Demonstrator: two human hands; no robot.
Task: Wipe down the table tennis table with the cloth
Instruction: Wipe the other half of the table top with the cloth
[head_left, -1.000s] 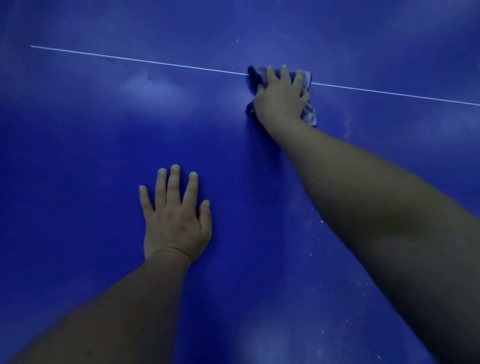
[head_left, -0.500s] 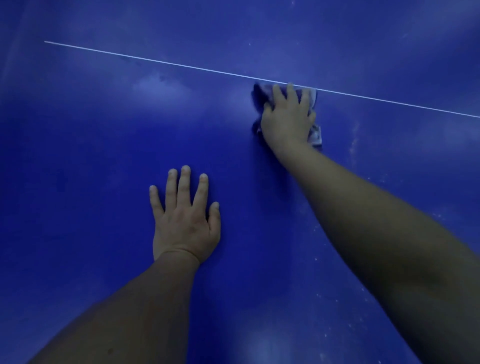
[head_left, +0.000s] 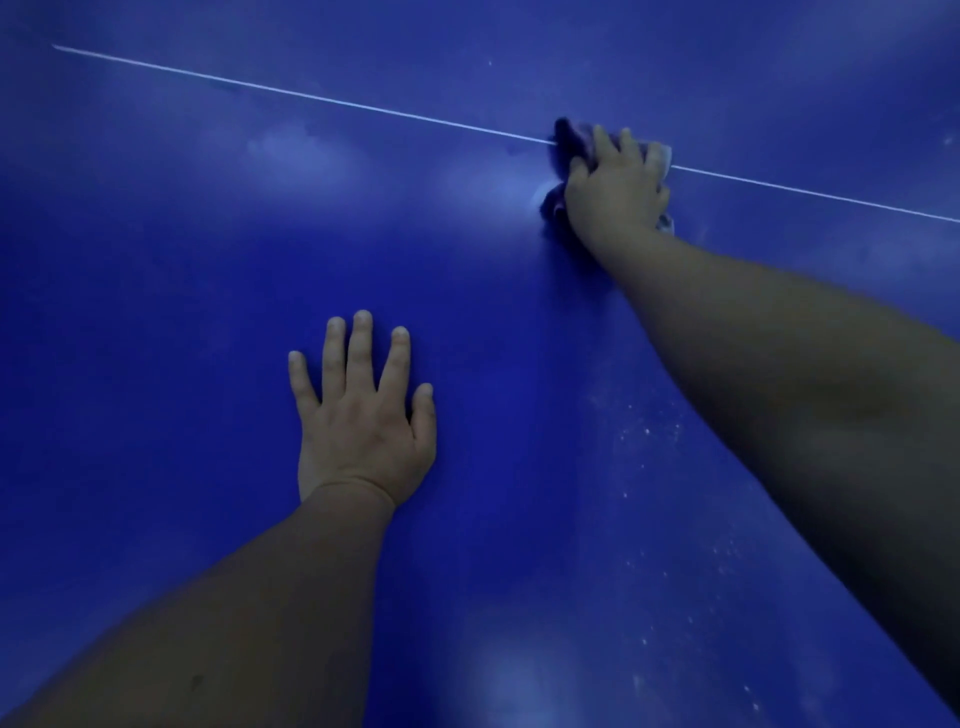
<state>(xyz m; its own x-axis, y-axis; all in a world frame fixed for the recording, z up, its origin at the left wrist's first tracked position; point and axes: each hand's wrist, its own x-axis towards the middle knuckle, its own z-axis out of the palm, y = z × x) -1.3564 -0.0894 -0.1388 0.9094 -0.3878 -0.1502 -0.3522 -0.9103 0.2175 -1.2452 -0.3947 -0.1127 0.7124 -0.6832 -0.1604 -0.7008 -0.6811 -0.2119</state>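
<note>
The blue table tennis table (head_left: 156, 312) fills the view. At 1 o'clock the right hand (head_left: 615, 195) presses a bunched dark cloth (head_left: 569, 140) onto the thin white line (head_left: 311, 98), which runs from 10 o'clock to 3 o'clock. At 8 o'clock the left hand (head_left: 363, 431) lies flat on the surface, fingers spread. White specks (head_left: 644, 431) dot the surface toward 5 o'clock.

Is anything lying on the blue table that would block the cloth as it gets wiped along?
Nothing visible blocks it. The right hand presses the cloth onto the table at the white line. Only the person's own left hand rests flat nearer the camera, and pale specks lie beside the right forearm.
</note>
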